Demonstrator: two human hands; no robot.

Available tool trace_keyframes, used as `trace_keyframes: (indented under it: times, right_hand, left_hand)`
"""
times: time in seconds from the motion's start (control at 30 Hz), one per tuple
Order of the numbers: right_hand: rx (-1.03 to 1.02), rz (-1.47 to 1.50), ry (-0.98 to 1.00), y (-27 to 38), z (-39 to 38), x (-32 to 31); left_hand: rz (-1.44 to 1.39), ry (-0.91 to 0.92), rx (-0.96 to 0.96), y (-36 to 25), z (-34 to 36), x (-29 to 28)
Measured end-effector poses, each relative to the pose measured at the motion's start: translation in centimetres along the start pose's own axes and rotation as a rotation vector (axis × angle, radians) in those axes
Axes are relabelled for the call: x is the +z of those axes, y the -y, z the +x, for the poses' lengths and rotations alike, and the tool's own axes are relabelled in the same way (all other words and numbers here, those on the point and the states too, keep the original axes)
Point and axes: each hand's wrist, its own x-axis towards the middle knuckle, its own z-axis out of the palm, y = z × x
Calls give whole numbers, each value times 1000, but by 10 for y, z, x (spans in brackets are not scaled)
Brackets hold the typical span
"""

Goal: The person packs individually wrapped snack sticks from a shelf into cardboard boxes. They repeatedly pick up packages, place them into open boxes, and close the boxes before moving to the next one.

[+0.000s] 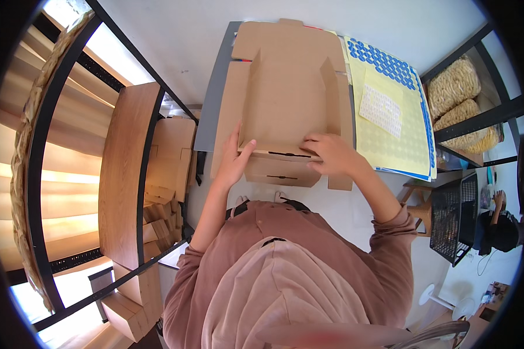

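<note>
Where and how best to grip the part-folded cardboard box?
Probably the near edge of the part-folded cardboard box, pinched at both ends from the wearer's side. It faces the wearer, with the left hand and right hand at its ends; the raised side walls make a sideways approach look awkward.

Matt, smooth cardboard box (288, 99), wood-grained panel (127, 174), rough braided bundles (454, 86), plastic crate (467, 206)

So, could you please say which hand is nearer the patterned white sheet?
The right hand, short of and left of the patterned white sheet; the left hand is farther left, at a corner of the cardboard box.
</note>
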Motion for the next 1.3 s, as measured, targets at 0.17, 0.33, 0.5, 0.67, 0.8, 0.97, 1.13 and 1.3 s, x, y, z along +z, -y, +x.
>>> trace_keyframes:
  times: [0.17,0.33,0.5,0.67,0.8,0.97,1.13,1.3]
  right_hand:
    - [-39,118,-64,25,27,18]
    - [-55,65,-14,29,41,26]
    - [-115,158,-25,25,41,22]
    - [-101,83,-56,28,41,22]
    - [-82,80,-42,30,39,22]
    - [-105,128,-64,29,38,21]
    - [-113,170,-50,29,39,22]
    - [-60,181,-66,41,36,17]
  left_hand:
    - [95,51,127,16,1,3]
    - [211,0,214,11,-6,4]
    - [-117,96,168,-20,2,-15]
    - [498,-27,-36,-73,22,-20]
    - [502,-150,24,-62,34,-18]
    - [432,-63,-91,-61,36,-20]
    - [138,-129,-121,-32,39,-32]
    - [93,-297,-138,-22,1,-47]
